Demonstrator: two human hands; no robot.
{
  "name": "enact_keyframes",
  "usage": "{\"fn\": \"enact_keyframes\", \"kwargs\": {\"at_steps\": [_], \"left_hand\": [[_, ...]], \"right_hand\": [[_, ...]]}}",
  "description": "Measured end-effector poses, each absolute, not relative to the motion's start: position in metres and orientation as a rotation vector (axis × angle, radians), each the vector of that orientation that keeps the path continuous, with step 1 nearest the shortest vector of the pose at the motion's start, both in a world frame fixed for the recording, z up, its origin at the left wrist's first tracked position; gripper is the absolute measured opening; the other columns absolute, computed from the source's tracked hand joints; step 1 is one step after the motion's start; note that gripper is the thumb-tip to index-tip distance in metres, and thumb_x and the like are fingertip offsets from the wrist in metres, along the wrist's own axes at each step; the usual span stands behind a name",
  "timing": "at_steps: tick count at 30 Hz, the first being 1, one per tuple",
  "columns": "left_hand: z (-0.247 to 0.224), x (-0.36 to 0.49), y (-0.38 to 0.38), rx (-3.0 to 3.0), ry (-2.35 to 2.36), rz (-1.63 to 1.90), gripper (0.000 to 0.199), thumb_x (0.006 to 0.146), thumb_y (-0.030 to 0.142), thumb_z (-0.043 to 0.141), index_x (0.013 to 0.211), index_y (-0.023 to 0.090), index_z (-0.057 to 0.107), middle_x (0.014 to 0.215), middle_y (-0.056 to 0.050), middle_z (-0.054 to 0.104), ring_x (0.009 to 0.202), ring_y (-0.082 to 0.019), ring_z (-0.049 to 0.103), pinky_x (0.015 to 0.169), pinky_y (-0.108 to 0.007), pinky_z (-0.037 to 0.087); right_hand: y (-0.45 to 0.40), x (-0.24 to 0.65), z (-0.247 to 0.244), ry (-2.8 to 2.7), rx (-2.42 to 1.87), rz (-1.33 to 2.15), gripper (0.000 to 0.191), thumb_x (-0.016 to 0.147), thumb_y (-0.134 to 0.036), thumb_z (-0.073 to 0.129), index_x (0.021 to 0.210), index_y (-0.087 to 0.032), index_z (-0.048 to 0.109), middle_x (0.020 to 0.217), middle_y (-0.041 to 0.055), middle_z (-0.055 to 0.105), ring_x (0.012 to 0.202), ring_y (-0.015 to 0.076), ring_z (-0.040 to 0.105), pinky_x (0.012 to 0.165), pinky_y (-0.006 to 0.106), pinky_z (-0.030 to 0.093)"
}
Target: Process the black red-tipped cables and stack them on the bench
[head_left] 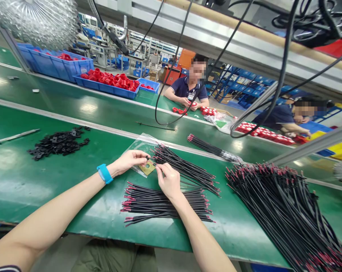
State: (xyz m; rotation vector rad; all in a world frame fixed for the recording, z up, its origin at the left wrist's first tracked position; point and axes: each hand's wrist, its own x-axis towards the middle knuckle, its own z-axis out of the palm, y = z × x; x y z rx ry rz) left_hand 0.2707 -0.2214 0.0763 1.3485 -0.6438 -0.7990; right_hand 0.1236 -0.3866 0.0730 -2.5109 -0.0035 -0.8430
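Observation:
My left hand [131,160], with a blue band at the wrist, pinches a small black plastic piece [147,158]. Close beside it, the fingers of my right hand [169,179] are closed on a thin black cable, mostly hidden by the hand; its end points toward the black piece. I cannot tell whether the two touch. Below the hands lies a yellowish plate with a hole [146,168] on a clear plastic bag [139,145]. One row of black cables with red ends [150,202] lies under my right wrist, and another bundle [184,166] lies just beyond the hand.
Small black plastic pieces [59,143] are heaped at the left, near a metal rod [14,136]. A large cable pile [275,204] covers the right side. Across the bench stand blue bins of red parts [111,81]; two people work there. Black cords [156,102] hang overhead.

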Motion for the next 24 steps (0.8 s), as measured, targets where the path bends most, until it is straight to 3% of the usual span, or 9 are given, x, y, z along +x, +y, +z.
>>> {"fn": "enact_keyframes", "kwargs": {"at_steps": [24], "left_hand": [[0.0798, 0.2702, -0.2194, 1.289, -0.582, -0.941, 0.039, 0.073, 0.033, 0.078, 0.105, 0.011, 0.07, 0.093, -0.01, 0.07, 0.069, -0.011, 0.062, 0.073, -0.027, 0.053]], "right_hand": [[-0.3888, 0.1266, 0.0719, -0.067, -2.542, -1.051, 0.019, 0.095, -0.021, 0.052, 0.098, -0.017, 0.07, 0.082, 0.0053, 0.065, 0.073, 0.0134, 0.06, 0.067, 0.025, 0.044]]}}
